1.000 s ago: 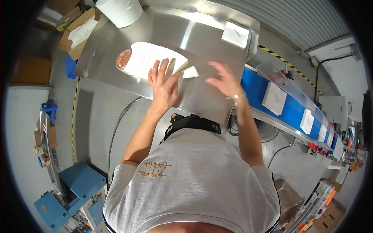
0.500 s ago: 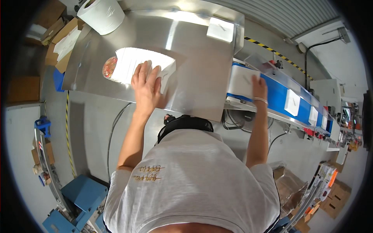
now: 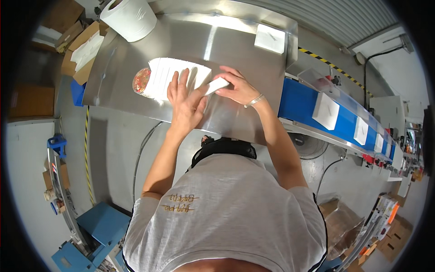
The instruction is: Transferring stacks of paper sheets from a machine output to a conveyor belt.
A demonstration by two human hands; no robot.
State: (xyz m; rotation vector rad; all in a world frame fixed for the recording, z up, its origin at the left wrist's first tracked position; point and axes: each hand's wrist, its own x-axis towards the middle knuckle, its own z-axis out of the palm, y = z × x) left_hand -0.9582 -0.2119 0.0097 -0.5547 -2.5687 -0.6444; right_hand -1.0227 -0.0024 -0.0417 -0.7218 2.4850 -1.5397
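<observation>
A row of thin white boxes (image 3: 161, 79) stands packed on edge on the steel table (image 3: 240, 50). My left hand (image 3: 185, 106) rests over the right part of this row, fingers stretched and apart. Its index finger reaches toward a small white box (image 3: 218, 85) at the row's right end. My right hand (image 3: 242, 89) pinches that box between thumb and fingers, tilted above the table. Against the row's left end lies a round, shiny thing with red speckles (image 3: 142, 81); its kind I cannot make out.
A blue conveyor belt (image 3: 297, 102) runs off to the right, carrying several white boxes (image 3: 326, 110) spaced apart. Another white box (image 3: 270, 38) lies at the table's far right corner. A large white roll (image 3: 129, 20) stands far left, near an open cardboard carton (image 3: 86, 54).
My right hand has come from the belt's near end to the row, and now holds a white box. Boxes on the belt have shifted. My left hand stays at the row.
</observation>
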